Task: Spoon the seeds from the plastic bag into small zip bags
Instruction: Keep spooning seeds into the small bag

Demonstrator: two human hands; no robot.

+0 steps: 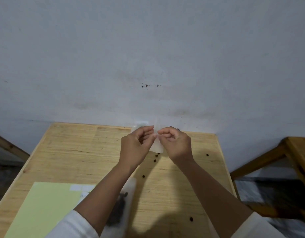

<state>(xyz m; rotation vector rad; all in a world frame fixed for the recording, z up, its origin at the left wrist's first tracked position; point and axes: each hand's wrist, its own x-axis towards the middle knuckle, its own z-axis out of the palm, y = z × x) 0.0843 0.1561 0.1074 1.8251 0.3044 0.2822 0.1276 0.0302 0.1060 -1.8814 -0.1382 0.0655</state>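
Note:
Above the far part of the wooden table (71, 152), my left hand (137, 146) and my right hand (175, 143) hold a small clear zip bag (157, 146) between them. Each hand pinches the bag's top edge with thumb and fingertips, and the bag hangs down. The larger plastic bag with dark seeds (121, 205) lies on the table under my left forearm, partly hidden. Several loose dark seeds (154, 160) are scattered on the wood. No spoon is in view.
A pale green sheet (45, 208) with white labels lies at the table's near left. The table stands against a grey-white wall (148, 57). A wooden frame (285, 160) stands to the right, and another wooden edge shows at far left.

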